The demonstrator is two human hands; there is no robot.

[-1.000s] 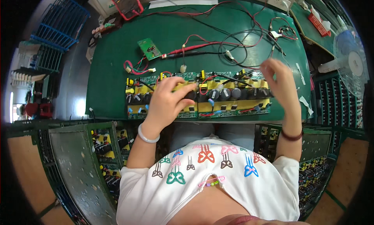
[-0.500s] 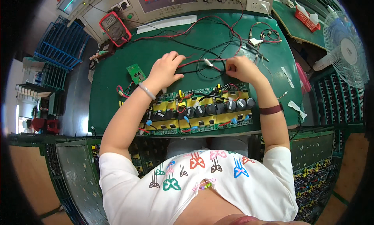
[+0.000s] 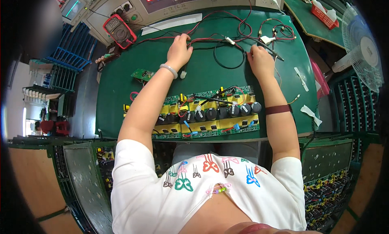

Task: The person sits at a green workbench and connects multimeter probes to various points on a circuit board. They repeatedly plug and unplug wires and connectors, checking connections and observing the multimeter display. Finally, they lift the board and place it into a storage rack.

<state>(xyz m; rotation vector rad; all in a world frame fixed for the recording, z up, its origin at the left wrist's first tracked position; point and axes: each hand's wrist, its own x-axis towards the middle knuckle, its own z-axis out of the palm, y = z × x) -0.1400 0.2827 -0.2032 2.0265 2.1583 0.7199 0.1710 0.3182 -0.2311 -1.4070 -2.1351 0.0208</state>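
Observation:
My left hand (image 3: 179,53) is raised toward the back of the green bench, its fingers closed on red and black wires (image 3: 206,39). Below that hand, a small white connector (image 3: 183,74) rests on the bench top. Farther right, my right hand (image 3: 261,62) has its fingertips pinched at the black cable (image 3: 244,57), whose loop lies between both hands. A white plug (image 3: 230,40) sits on the wires at the top of that loop. Nearer me lies a long row of circuit boards (image 3: 206,132) with black capacitors and yellow parts. A small green circuit board (image 3: 142,74) lies left of my left forearm.
A red multimeter (image 3: 119,31) leans at the back left, before a bench instrument (image 3: 170,3) with red displays. Coiled leads with a white connector (image 3: 267,40) and a black probe (image 3: 275,53) lie at the right. A fan (image 3: 366,51) stands beyond the right edge.
Both hands have moved away from me, the left one closing on the wires. The cable loop has shifted and opened out, and the small green board now lies tilted differently.

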